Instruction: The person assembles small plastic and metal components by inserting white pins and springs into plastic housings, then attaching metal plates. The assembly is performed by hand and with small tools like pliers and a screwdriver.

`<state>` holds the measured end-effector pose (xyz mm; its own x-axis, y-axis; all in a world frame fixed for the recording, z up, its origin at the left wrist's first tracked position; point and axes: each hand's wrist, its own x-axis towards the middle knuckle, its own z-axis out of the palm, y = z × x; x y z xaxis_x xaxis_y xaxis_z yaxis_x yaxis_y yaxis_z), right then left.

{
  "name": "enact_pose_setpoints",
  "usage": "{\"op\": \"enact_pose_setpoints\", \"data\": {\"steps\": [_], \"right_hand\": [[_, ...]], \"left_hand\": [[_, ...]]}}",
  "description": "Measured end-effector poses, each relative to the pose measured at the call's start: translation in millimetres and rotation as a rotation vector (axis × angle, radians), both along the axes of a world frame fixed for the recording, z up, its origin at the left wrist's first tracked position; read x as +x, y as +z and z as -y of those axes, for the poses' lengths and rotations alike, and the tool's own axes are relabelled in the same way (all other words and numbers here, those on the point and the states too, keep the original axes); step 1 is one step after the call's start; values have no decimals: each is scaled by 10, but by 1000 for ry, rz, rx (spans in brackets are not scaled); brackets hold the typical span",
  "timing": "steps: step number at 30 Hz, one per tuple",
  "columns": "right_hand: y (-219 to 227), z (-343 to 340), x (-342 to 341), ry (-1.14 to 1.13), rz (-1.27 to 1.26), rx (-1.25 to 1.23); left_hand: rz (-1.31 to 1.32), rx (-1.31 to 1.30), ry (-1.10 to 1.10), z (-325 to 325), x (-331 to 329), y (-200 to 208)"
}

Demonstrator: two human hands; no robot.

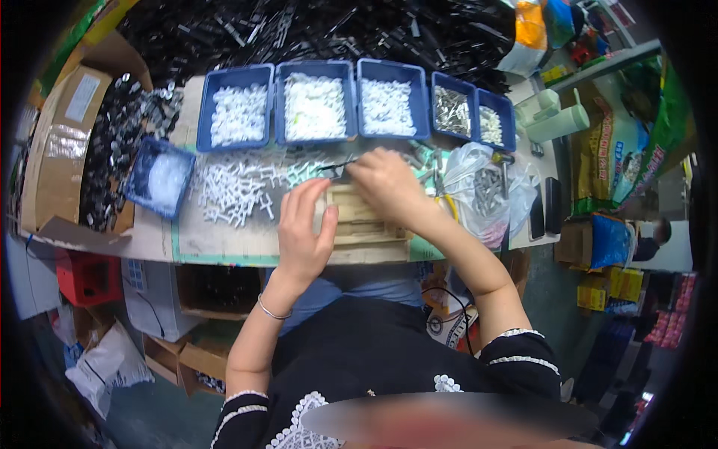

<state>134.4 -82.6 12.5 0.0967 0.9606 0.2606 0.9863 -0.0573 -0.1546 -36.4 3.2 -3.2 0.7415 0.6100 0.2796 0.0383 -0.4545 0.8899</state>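
A small dark strip with a clear or greyish end (pixel 334 171) is at my fingertips; its exact kind is too small to make out. My right hand (pixel 389 183) pinches its right end, fingers bent down over it. My left hand (pixel 301 228) is beside its left end, the upper fingertips close to or touching it and the thumb spread apart below. Under and in front of the hands lies a slatted wooden block (pixel 366 238) at the table's near edge. To the left, a loose heap of white branched plastic pieces (pixel 232 191) lies on the table.
Blue bins (pixel 274 105) of white and metal small parts line the back. Black parts (pixel 314 30) pile beyond them. A smaller blue bin (pixel 161 179) and a cardboard box (pixel 63 157) stand left. At right are a plastic bag (pixel 479 194), a phone (pixel 553 206) and a green cup (pixel 561 123).
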Motion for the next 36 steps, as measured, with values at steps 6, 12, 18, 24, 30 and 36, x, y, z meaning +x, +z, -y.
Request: {"op": "enact_pose_setpoints", "data": {"steps": [6, 12, 18, 24, 30, 36], "right_hand": [[357, -149, 667, -44, -380, 287], [170, -492, 2524, -654, -175, -42], [118, -855, 2695, -728, 52, -439], [110, -692, 2758, -600, -306, -23], [-132, -674, 2922, -551, -74, 75], [-125, -811, 2860, -626, -64, -280]], "left_hand": [[-60, 505, 34, 12, 32, -260], [0, 623, 37, 35, 34, -268], [-18, 623, 35, 54, 32, -296], [-1, 600, 31, 44, 48, -300], [14, 592, 26, 13, 68, -279], [19, 597, 42, 31, 48, -308]]}}
